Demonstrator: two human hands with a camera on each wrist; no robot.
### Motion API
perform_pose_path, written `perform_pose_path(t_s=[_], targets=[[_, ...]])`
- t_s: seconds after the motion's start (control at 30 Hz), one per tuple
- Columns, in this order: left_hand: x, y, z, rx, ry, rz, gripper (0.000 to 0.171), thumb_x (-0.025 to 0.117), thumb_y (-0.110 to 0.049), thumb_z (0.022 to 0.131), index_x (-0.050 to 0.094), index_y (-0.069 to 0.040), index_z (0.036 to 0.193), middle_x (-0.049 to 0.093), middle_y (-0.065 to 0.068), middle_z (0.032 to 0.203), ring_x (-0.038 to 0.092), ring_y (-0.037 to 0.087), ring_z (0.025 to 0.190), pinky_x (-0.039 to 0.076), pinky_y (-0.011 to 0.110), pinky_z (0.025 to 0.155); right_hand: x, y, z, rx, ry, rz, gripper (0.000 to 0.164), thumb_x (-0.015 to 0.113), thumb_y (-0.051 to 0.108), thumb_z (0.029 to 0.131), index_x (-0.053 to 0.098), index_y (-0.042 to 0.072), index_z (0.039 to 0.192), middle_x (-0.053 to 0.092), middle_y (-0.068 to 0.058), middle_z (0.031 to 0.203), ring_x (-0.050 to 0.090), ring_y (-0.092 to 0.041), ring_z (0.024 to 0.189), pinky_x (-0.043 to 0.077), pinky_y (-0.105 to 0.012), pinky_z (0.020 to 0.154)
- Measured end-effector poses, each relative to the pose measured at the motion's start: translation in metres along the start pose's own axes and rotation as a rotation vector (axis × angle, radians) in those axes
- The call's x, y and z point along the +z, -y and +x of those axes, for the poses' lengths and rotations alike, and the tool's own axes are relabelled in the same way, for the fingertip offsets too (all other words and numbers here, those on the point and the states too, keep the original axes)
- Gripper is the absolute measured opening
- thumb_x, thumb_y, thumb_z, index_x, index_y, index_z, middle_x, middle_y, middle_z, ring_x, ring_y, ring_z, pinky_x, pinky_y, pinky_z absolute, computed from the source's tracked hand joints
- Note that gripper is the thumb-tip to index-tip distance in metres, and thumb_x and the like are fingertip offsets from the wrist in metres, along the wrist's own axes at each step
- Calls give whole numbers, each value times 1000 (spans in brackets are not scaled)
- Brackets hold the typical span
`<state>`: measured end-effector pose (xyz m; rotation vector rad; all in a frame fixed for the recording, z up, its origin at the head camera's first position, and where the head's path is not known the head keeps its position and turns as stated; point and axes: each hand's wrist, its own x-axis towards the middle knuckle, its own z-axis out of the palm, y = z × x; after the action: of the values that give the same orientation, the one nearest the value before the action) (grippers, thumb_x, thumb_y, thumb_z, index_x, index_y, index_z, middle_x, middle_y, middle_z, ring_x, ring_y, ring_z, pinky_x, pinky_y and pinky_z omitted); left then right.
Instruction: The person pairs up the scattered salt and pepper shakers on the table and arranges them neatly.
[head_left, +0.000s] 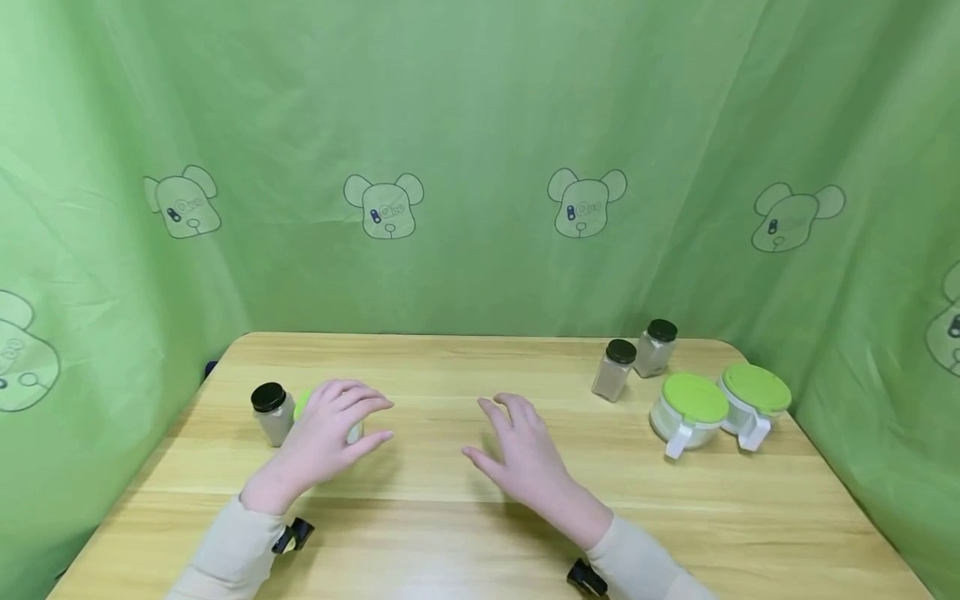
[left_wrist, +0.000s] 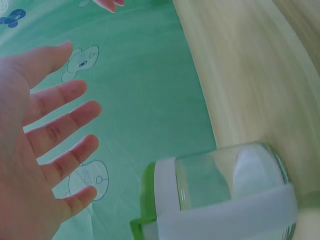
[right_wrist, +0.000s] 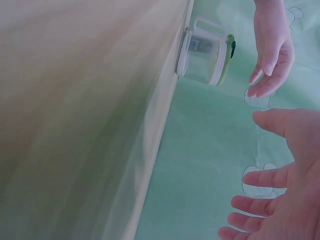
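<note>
My left hand [head_left: 326, 433] hovers above the table with its fingers spread and holds nothing. Behind it in the head view, a green-lidded glass jar [head_left: 356, 433] is mostly hidden. The left wrist view shows this jar's white handle [left_wrist: 230, 212] and clear glass body, apart from the left fingers [left_wrist: 75, 117]. Just left of that hand stands a square jar with a black lid [head_left: 273, 414]. My right hand [head_left: 528, 458] is raised over the middle of the table, its fingers [right_wrist: 252, 205] parted and nothing between them. Both palms roughly face each other.
At the table's right stand two black-lidded square jars [head_left: 613, 371] [head_left: 655, 348] and two green-lidded jars [head_left: 693, 408] [head_left: 753, 400] with white handles. A green curtain [head_left: 480, 275] hangs around the wooden table [head_left: 465, 542] at the back and sides.
</note>
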<state>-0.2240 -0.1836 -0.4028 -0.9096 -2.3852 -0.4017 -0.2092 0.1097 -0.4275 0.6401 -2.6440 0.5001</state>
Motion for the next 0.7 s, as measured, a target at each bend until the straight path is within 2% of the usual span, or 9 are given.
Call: perform_pose_path(t_s=[0.17, 0.4, 0.53, 0.7], targets=[[3, -4, 3, -1, -7, -7, 41, 74, -39, 81, 69, -15, 114, 70, 5, 113, 58, 28, 113, 41, 52, 102, -8, -11, -4, 21, -11, -11, 71, 70, 48, 84, 50, 6, 138, 51, -20, 134, 49, -37, 125, 43, -53, 105], [11, -10, 5, -1, 18, -7, 40, 73, -40, 82, 69, -16, 114, 70, 3, 114, 58, 27, 114, 40, 51, 102, -16, -24, -10, 37, -26, -38, 71, 71, 48, 84, 51, 6, 137, 52, -20, 133, 49, -37, 123, 44, -53, 103], [18, -15, 7, 15, 33, -5, 39, 73, -39, 82, 69, -17, 113, 70, 3, 114, 58, 27, 112, 42, 51, 102, -20, -32, -15, 63, -29, -37, 72, 72, 47, 83, 51, 6, 138, 51, -21, 133, 49, -38, 124, 43, -54, 104], [27, -20, 12, 51, 20, -16, 39, 74, -39, 81, 69, -16, 112, 70, 1, 112, 59, 25, 111, 42, 49, 101, -25, -42, -20, 91, -21, -45, 72, 71, 48, 84, 49, 7, 139, 50, -21, 135, 48, -38, 125, 42, -55, 105]])
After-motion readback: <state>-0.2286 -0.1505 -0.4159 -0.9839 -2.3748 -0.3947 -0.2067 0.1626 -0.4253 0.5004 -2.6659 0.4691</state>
